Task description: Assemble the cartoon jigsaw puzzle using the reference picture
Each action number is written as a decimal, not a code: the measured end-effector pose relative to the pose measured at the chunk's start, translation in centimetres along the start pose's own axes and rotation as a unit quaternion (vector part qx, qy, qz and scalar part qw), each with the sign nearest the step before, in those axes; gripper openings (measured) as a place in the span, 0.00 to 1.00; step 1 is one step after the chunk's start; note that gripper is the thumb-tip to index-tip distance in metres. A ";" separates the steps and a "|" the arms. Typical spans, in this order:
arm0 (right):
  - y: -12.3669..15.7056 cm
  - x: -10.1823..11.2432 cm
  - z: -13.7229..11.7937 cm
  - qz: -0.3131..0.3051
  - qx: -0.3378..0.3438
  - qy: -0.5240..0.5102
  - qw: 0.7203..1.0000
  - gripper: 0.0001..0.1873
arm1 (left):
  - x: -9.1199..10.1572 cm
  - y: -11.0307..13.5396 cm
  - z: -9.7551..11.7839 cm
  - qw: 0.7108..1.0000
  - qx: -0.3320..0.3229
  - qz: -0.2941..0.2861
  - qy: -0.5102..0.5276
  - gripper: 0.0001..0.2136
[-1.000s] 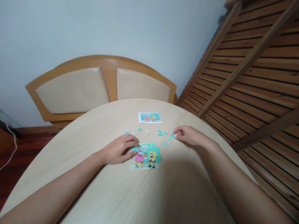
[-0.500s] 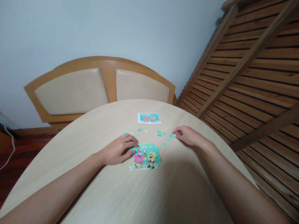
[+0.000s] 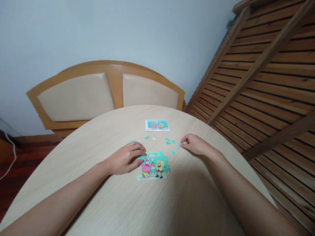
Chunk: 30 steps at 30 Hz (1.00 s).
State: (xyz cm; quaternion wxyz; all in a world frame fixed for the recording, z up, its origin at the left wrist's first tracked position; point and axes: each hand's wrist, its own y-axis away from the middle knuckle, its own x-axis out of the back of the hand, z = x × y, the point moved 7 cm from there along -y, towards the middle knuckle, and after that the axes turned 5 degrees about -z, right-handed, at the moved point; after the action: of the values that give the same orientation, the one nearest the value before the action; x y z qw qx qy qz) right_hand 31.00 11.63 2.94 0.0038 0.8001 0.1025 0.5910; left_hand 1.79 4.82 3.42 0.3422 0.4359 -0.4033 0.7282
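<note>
On the pale counter [image 3: 137,206], the part-built puzzle [image 3: 152,166] lies by my nearer, loosely spread left hand [image 3: 125,159], left of my right hand [image 3: 193,144], bunched beside loose pieces [image 3: 173,152], gripping or not I cannot tell.

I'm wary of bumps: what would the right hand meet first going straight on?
The right hand would probably meet a loose teal puzzle piece left of it, though depth is unclear.
</note>
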 end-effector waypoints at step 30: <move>0.3 0.3 -1.3 0.020 0.040 -0.049 0.998 0.11 | 0.0 0.0 0.1 1.000 -0.001 0.003 0.014 0.10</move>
State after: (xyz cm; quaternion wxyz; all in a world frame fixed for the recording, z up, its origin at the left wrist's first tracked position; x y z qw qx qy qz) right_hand 29.89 11.22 3.63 -0.0349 0.8295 0.1103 0.5464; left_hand 1.78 4.75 3.46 0.3457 0.4240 -0.4008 0.7349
